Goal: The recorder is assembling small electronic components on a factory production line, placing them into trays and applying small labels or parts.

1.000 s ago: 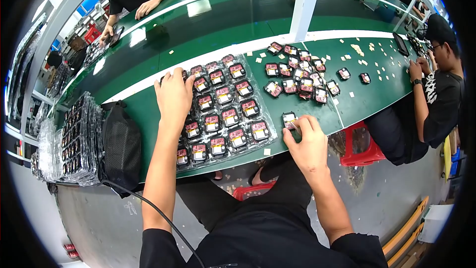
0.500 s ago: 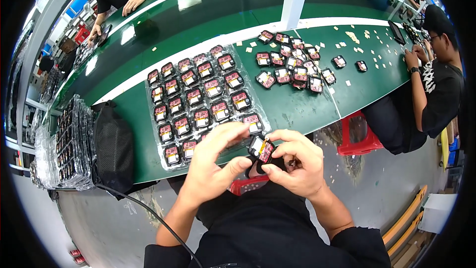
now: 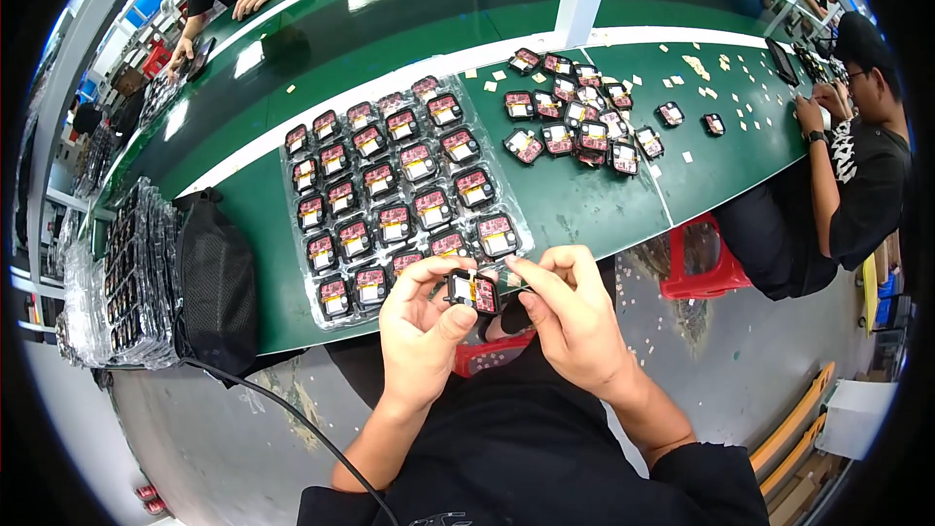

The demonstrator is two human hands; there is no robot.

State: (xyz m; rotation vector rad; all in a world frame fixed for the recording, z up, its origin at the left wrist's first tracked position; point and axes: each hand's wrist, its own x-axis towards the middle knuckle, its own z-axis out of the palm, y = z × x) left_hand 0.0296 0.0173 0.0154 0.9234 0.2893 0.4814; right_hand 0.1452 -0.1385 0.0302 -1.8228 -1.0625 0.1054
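Note:
My left hand [image 3: 417, 346] is closed on a small black-cased device [image 3: 484, 294], gripping it between thumb and fingers. Its uncovered face shows a red circuit board, a pale rectangle and a yellow strip. Just to the right, my right hand [image 3: 582, 331] has its thumb and index finger apart, the index fingertip close to the device's upper right corner. Whether something small clings to that fingertip is too fine to make out. Beyond my hands lies a clear plastic tray [image 3: 513, 197] holding rows of similar devices, partly hidden by my left fingers.
A loose pile of like devices [image 3: 592, 136] lies right of the tray on the green table [image 3: 584, 209], among scattered pale squares. A black bag [image 3: 219, 273] and stacked filled trays [image 3: 141, 273] stand left. Co-workers sit right and far left. A red stool [image 3: 696, 268] is at right.
The device has moved left and now sits in my left hand alone. My right hand has let go of it, its index finger now extended. The left fingers have closed round the case.

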